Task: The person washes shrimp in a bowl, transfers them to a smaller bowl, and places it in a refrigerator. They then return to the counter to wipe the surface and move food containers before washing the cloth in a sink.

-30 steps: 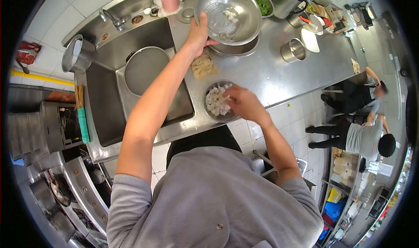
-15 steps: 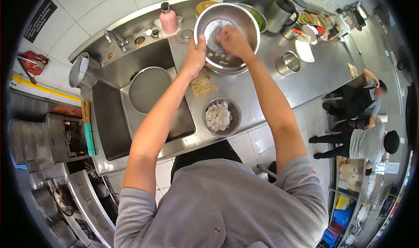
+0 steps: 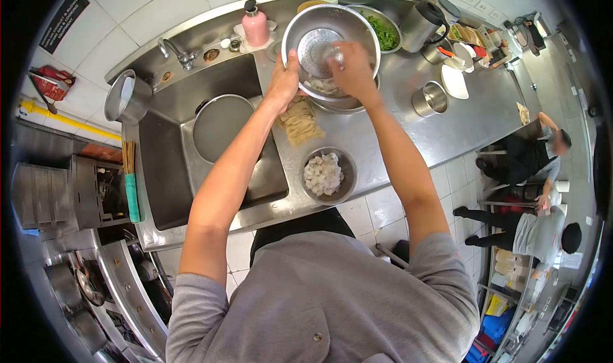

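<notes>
A steel colander (image 3: pixel 365 36) with a perforated bottom is tilted toward me, over another metal bowl (image 3: pixel 348 107). My left hand (image 3: pixel 283 82) grips its left rim, thumb up along the outside. Inside the colander, my right hand (image 3: pixel 352 69) has its fingers curled and blurred; a pale, shiny patch shows at the fingertips, too smeared to name. Below them, pale pieces (image 3: pixel 319 85) resembling peeled shrimp lie along the near wall. Closer to me stands a small steel bowl (image 3: pixel 351 187) of peeled shrimp (image 3: pixel 323 173). A folded tan cloth (image 3: pixel 300 121) lies just below my left hand.
Left is a sink (image 3: pixel 166 178) holding a round pan (image 3: pixel 223 130), with a faucet (image 3: pixel 177 53) and pink bottle (image 3: pixel 255 28) behind. Rightward are chopped greens (image 3: pixel 383 32), a steel jug (image 3: pixel 421 26), a steel cup (image 3: pixel 430 99) and a white dish (image 3: pixel 454 81). Two people are at far right.
My right hand has shifted slightly right and down inside the colander, uncovering more of its perforated bottom. The pale pieces have gathered along the near wall. My left hand keeps its grip.
</notes>
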### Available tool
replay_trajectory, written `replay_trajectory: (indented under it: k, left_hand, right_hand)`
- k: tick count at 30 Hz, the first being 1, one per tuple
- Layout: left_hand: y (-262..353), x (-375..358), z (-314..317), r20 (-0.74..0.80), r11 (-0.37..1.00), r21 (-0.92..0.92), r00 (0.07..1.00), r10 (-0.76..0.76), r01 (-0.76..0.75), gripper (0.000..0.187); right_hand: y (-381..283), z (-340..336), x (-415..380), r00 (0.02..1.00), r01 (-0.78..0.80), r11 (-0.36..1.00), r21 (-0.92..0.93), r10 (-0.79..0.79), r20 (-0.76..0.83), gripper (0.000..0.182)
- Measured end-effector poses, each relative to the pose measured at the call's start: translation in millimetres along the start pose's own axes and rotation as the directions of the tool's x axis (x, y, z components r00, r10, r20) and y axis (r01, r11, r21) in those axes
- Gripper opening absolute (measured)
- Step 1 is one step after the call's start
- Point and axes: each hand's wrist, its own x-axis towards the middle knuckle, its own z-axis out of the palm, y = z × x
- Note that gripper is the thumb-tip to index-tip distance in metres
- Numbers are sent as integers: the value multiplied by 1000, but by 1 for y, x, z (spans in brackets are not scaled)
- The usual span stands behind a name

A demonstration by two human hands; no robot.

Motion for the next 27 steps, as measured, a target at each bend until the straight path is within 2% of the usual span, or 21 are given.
replay_trajectory:
  k: [1,4,5,8,9,12,14,17,18,21,24,27]
  left_hand:
    - [0,0,0,21,1000,15,1000,-17,17,61]
    - [-3,6,15,-26,996,87,1000,13,-11,62]
    - [-4,9,17,-30,996,82,999,27,-25,62]
    - [-7,11,21,-44,996,67,997,60,-57,61]
    - [-7,10,21,-52,998,50,998,27,-25,60]
    - [8,4,24,-70,997,3,995,-76,77,58]
    - [9,6,24,-85,987,-24,983,-163,162,56]
    - [-4,11,23,-19,957,-205,977,-214,206,53]
    - [-10,13,22,3,951,-207,973,-232,228,54]
    - [-21,15,20,48,930,-212,954,-297,300,56]
    - [-19,11,17,50,923,-221,948,-313,316,59]
    - [-19,5,10,45,941,-195,961,-274,277,62]
  right_hand:
    - [1,-1,-1,992,-122,983,-137,123,-1,35]
    - [-19,13,-17,906,-219,948,-229,285,313,41]
    - [-30,21,-25,914,-254,940,-229,311,261,42]
    - [-44,19,-34,915,-275,960,43,248,319,35]
    - [-51,17,-36,957,-231,964,131,201,208,33]
    - [-52,13,-42,955,-185,978,96,155,254,32]
    - [-55,8,-42,965,-158,986,54,143,218,30]
    - [-50,7,-39,974,-138,990,37,129,186,28]
    - [-45,6,-37,975,-137,990,37,128,180,28]
    - [-26,0,-26,945,-314,909,273,272,179,33]
    - [-27,-28,-14,853,-483,756,442,521,41,39]
    - [-45,-74,-36,773,-635,675,377,543,328,39]
